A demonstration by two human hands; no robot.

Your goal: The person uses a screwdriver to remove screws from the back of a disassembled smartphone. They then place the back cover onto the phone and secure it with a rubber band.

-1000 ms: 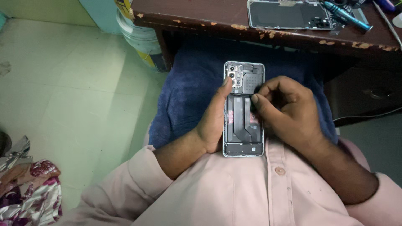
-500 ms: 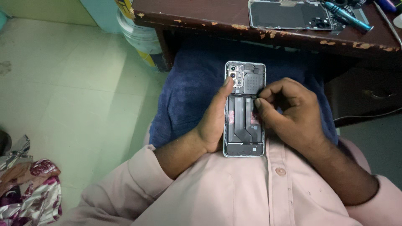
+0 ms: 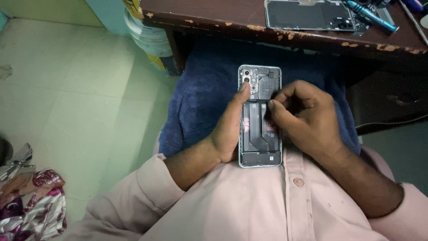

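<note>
In the head view, at frame centre, the opened phone [image 3: 260, 117] lies on the blue towel [image 3: 203, 100] over the lap. The left hand [image 3: 229, 129] clasps its left edge, steadying it. The right hand [image 3: 303, 117] pinches its fingertips [image 3: 271, 106] together over the phone's middle; whether they hold anything cannot be told. A removed back cover [image 3: 307, 15] rests on the bench [image 3: 214, 15], upper right.

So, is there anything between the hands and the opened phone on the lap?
Nothing visible. The left hand grips the opened phone along its left edge, thumb near the camera module, and the right hand pinches directly at its right edge.
</note>
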